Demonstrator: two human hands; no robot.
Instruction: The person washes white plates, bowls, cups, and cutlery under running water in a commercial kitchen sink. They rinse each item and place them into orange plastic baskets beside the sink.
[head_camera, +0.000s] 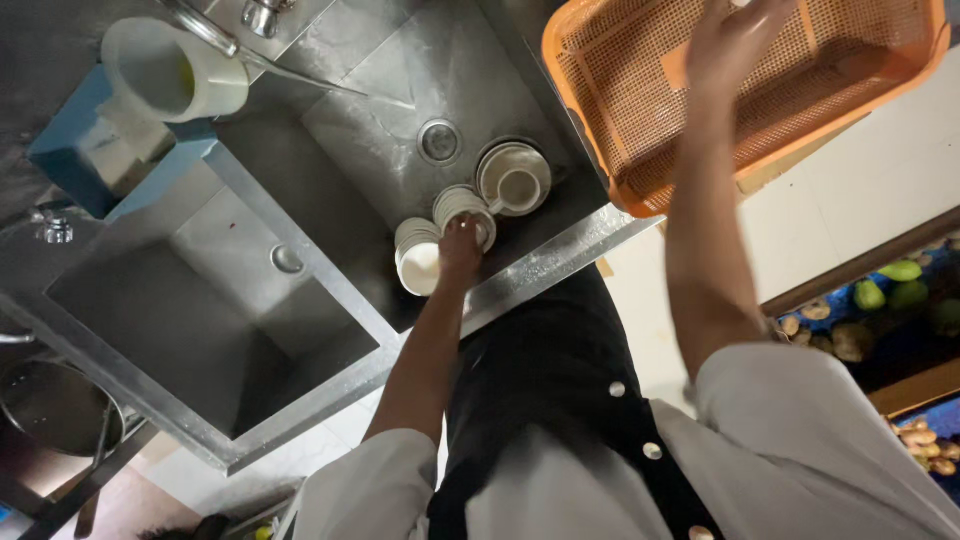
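Your left hand (461, 243) closes its grip on a stack of white cups (463, 208) in the sink (400, 110), near the drain. Your right hand (728, 40) rests open in the orange basket (640, 150) beside the sink, steadying it.

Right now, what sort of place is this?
Probably a kitchen dishwashing spot: a steel double sink, stacked white cups under the left hand, and an orange drying basket at the right hand.
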